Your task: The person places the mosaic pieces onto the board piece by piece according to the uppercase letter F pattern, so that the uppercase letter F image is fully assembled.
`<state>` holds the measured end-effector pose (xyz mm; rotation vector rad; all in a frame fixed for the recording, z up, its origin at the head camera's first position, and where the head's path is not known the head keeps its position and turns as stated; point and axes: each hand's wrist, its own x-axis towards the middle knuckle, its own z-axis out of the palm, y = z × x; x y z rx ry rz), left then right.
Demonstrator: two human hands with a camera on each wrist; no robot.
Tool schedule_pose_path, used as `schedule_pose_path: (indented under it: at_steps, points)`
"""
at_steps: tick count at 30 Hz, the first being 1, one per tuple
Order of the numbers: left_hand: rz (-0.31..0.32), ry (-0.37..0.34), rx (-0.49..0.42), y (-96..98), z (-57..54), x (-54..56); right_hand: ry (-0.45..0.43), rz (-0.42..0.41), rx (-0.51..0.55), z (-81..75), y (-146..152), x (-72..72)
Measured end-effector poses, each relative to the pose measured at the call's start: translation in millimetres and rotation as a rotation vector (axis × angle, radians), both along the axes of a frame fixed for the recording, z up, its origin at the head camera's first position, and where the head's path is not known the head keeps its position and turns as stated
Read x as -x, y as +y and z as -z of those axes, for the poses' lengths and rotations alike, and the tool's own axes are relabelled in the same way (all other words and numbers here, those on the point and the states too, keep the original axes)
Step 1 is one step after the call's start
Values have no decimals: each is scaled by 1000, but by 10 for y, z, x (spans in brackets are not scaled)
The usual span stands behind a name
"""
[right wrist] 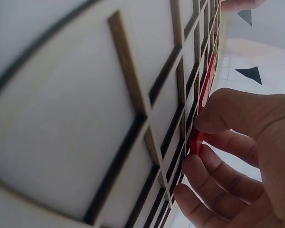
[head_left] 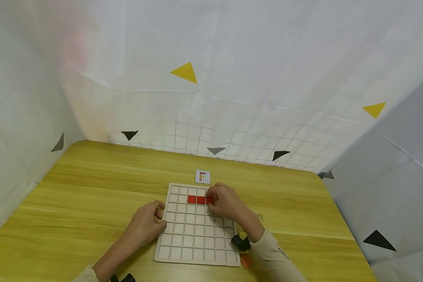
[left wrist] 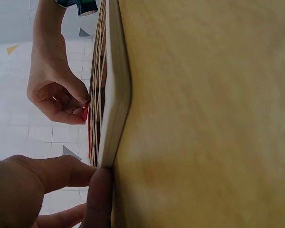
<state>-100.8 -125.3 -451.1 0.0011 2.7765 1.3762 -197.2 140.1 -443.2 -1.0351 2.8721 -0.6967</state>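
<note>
A pale wooden grid board [head_left: 188,241] lies on the table, its square cells divided by raised ridges. Two red square tiles [head_left: 196,199] sit side by side in one of its upper rows. Just right of them, my right hand [head_left: 227,203] pinches a third red tile [right wrist: 195,141] between thumb and fingers, right at the board's surface. The left wrist view also shows this tile [left wrist: 86,112] at the fingertips, slightly tilted. At the board's left edge, my left hand [head_left: 144,222] holds the rim with thumb and fingertips.
Beyond the board's top edge lies a small printed pattern card [head_left: 203,176]. An orange tile [head_left: 245,260] rests by the lower right corner, with a yellow piece [head_left: 242,235] partly hidden near the right wrist strap. White sheets [head_left: 232,58] surround the wooden table [head_left: 91,184].
</note>
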Motion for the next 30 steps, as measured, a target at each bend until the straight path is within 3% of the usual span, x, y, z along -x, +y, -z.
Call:
schedule_pose_path:
  at_steps: [15, 25, 30]
  points:
    - [1, -11, 13, -7, 8, 2, -30, 5, -24, -10, -9, -13]
    - [0, -21, -3, 0, -5, -10, 12, 22, 57, -82, 101, -21]
    - [2, -25, 3, -14, 0, -17, -11, 60, 96, -134, 205, -28]
